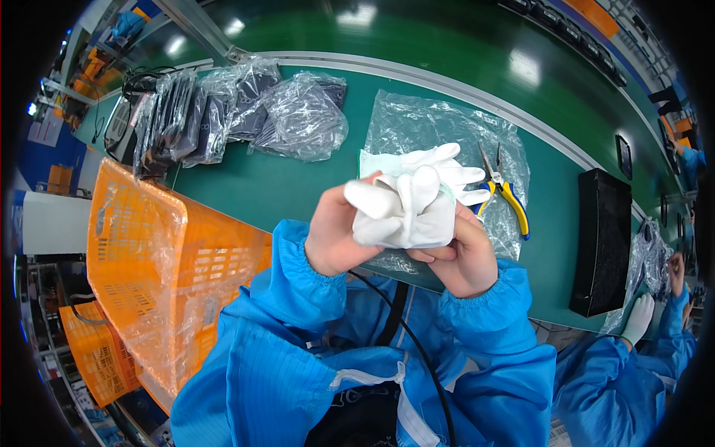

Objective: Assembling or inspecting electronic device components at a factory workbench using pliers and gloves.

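Observation:
A bunched white work glove (406, 216) is held up in front of me between both hands. My left hand (333, 235) grips its left side, the fingers mostly hidden behind the fabric. From the right, my right hand (468, 257) has its fingers curled round the cuff end. Just beyond lies a second white glove (439, 160), fingers pointing right, on a clear plastic bag (417, 115). Long-nose pliers (509, 197) with blue and yellow handles rest on the same bag, jaws apart and pointing away from me.
Several dark items in clear bags (238, 108) are piled at the back left of the green table (223, 182). An orange basket (179, 238) stands at the left. A black box (602, 242) is at the right, near a co-worker's gloved hand (639, 319). Behind runs a green conveyor (447, 45).

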{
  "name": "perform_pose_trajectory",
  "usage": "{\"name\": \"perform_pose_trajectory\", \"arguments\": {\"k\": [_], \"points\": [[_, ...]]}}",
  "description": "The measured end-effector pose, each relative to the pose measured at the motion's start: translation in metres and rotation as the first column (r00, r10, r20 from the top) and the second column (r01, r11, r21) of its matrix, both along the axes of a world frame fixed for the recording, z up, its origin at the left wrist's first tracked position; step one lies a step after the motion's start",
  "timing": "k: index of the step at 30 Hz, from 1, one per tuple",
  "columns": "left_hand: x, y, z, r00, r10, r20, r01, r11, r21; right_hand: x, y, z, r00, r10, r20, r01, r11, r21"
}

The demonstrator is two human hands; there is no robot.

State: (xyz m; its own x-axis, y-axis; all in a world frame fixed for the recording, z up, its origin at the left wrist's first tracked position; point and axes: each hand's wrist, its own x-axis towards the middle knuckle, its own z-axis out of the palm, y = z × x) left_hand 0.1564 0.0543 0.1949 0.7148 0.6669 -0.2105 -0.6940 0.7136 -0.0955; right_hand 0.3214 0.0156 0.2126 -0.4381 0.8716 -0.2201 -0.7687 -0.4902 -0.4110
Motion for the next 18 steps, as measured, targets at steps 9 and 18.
{"name": "perform_pose_trajectory", "arguments": {"k": [9,18], "points": [[0.003,-0.013,-0.015,0.953,-0.083,0.292,-0.022,0.94,0.34,0.006,0.003,-0.02,0.945,-0.078,0.319,0.077,0.997,0.015],[0.003,-0.012,0.005,0.904,0.405,-0.133,-0.342,0.875,0.342,-0.01,-0.007,-0.025,0.979,0.19,0.072,-0.179,0.975,-0.134]]}}
